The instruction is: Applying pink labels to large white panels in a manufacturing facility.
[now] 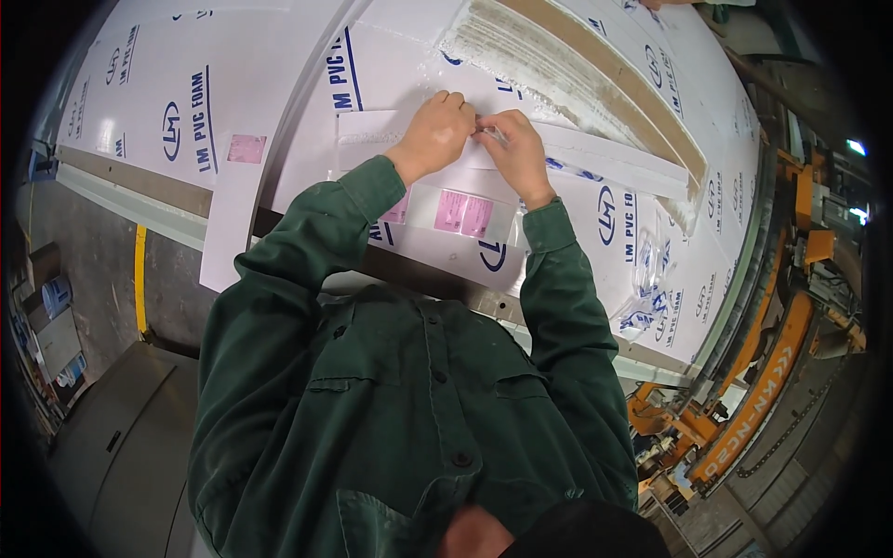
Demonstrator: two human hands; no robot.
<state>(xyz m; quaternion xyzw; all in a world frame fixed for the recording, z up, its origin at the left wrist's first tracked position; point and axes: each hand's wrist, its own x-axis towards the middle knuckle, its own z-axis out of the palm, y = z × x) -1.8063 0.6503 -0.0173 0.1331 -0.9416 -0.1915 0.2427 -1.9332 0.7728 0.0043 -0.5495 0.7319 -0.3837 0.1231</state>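
Observation:
My left hand and my right hand meet over a long white strip lying across the film-covered panel. The fingers of both hands are pinched together around a small spot between them; what they hold is too small and hidden to name. Just below the hands, pink labels rest under or on a clear sheet on the panel. Beyond the hands a curved board shows rough whitish streaks and a brown band.
White panels with blue print cover the worktable. A crumpled clear plastic bag lies at right, and a long white strip crosses the left. Orange machinery stands right of the table, a grey cabinet at lower left. Another person's hand shows at the top edge.

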